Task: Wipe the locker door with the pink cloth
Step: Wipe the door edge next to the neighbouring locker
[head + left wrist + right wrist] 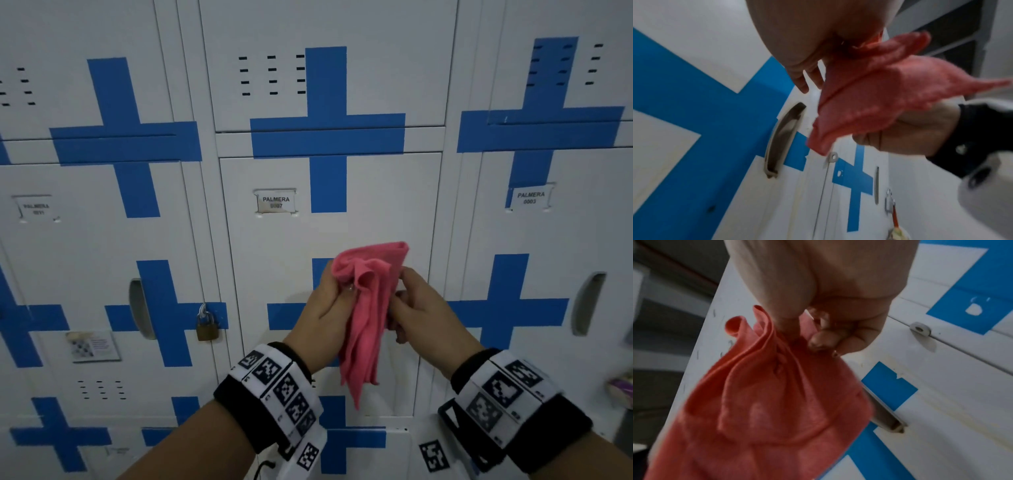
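A crumpled pink cloth (368, 308) hangs between my two hands in front of the white locker door (376, 226) labelled PALMERA 0007, apart from its surface. My left hand (329, 301) grips the cloth's upper left part, and my right hand (411, 305) pinches its right edge with curled fingers. In the left wrist view the pink cloth (869, 97) drapes over my right hand (910, 129). The right wrist view shows the cloth (766, 402) bunched under my curled fingers (824, 339), with the locker door (941, 394) behind.
White lockers with blue cross tape fill the wall. The left neighbour carries a brass padlock (206, 325) beside a recessed handle (140, 308). Another recessed handle (589, 301) sits on the right locker. A name tag (275, 202) is on the middle door.
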Motion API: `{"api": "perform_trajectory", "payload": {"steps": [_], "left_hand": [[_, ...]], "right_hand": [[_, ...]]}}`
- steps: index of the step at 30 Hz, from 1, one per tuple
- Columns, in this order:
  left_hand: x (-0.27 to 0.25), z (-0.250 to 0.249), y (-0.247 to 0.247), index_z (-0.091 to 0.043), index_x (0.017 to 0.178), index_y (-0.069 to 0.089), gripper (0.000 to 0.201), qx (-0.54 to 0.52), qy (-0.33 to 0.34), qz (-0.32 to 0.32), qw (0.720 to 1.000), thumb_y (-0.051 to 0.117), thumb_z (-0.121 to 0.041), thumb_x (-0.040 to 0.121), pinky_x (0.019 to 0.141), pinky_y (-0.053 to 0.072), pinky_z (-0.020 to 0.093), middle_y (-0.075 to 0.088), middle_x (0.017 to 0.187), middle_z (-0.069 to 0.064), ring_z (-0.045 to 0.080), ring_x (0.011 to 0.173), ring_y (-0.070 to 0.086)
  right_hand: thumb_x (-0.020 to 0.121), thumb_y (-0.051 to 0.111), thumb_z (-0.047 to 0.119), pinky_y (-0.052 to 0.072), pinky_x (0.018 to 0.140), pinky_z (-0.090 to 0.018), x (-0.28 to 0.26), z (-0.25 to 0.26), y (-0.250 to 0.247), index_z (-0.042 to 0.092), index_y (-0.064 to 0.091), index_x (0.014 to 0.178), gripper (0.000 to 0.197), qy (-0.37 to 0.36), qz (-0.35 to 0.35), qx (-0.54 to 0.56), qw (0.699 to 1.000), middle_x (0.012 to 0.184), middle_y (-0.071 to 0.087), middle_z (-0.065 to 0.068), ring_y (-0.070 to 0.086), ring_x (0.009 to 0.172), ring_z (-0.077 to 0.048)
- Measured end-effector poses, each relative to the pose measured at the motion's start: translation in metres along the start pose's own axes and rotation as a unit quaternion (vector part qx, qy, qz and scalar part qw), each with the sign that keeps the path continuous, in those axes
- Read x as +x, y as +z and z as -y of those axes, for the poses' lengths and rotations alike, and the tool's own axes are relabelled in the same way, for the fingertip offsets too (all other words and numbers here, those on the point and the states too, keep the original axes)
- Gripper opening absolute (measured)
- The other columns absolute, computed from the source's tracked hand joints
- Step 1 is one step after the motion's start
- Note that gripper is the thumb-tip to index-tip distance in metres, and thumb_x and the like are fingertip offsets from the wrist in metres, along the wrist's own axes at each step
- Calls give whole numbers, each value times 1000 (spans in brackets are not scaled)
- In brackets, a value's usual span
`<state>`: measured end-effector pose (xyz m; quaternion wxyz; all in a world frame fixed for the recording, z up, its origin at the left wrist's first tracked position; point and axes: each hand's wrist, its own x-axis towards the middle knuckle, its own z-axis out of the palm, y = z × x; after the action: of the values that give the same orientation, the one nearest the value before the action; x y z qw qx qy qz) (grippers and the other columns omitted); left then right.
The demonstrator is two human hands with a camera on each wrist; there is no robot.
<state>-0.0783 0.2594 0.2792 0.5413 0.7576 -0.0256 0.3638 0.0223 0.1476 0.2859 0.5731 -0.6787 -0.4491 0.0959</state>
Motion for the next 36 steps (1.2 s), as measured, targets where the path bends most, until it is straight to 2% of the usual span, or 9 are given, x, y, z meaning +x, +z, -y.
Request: {"api": "perform_trajectory", "payload": {"steps": [4,7,13,15,18,22,27,32,36], "left_hand": [[3,-2,7,-28,122,49,29,111,87,101,985,33,-33,99,94,45,23,57,117,-5,4,108,55],[11,9,-2,-30,130,45,37,284,153,124,938,34,-38,96,104,36,37,52,128,-11,9,123,44],[34,25,-43,-26,141,33,53,612,157,1,775,40,-35,89,115,2,53,15,157,-5,17,145,-2],[42,27,-55,-22,147,22,63,654,155,-11,740,43,-38,90,115,2,53,4,158,0,22,145,-5],[51,33,-67,-18,150,10,69,691,152,-22,707,38,-43,92,115,-1,50,-1,158,3,24,145,-6],[51,42,-68,-16,150,6,70,702,153,-41,695,31,-46,92,115,-4,48,-2,158,5,25,145,-5],[42,59,-72,-16,150,0,71,703,145,-59,694,30,-47,93,115,-5,47,-10,157,3,25,145,-7],[45,64,-75,-18,149,-3,71,699,151,-54,697,29,-49,93,113,-9,46,-18,156,-1,22,144,-12],[46,65,-75,-18,149,-3,72,701,154,-59,694,31,-48,93,113,-9,46,-18,156,-1,23,144,-13]], "right_hand": [[90,56,18,47,48,-16,1,7,-11,15,62,94,8,-13,-79,50,995,68,67,2,64,55,-5],[90,53,16,56,64,-33,4,3,-23,19,62,86,10,-33,-173,14,984,81,69,-5,67,75,-22],[87,46,8,41,60,-24,16,17,-43,22,51,96,17,-119,-255,-126,951,81,57,5,55,74,-8],[83,48,7,41,75,-20,24,23,-44,18,51,105,25,-156,-260,-192,933,93,52,4,51,85,-8],[81,56,15,32,97,-33,41,20,-41,20,48,119,39,-174,-252,-301,903,112,41,1,38,111,-19],[79,58,33,33,103,-48,54,6,-31,21,43,123,48,-163,-219,-373,887,122,37,-8,34,118,-28],[78,63,40,31,105,-46,58,-5,-29,16,48,112,44,-196,-257,-365,873,124,41,-11,37,120,-32],[68,71,55,29,106,-52,62,1,-38,21,16,143,99,-184,-259,-389,865,126,49,-9,43,119,-28],[62,74,54,30,105,-54,64,2,-41,16,31,136,93,-198,-271,-319,886,127,50,-10,43,119,-29]]}}
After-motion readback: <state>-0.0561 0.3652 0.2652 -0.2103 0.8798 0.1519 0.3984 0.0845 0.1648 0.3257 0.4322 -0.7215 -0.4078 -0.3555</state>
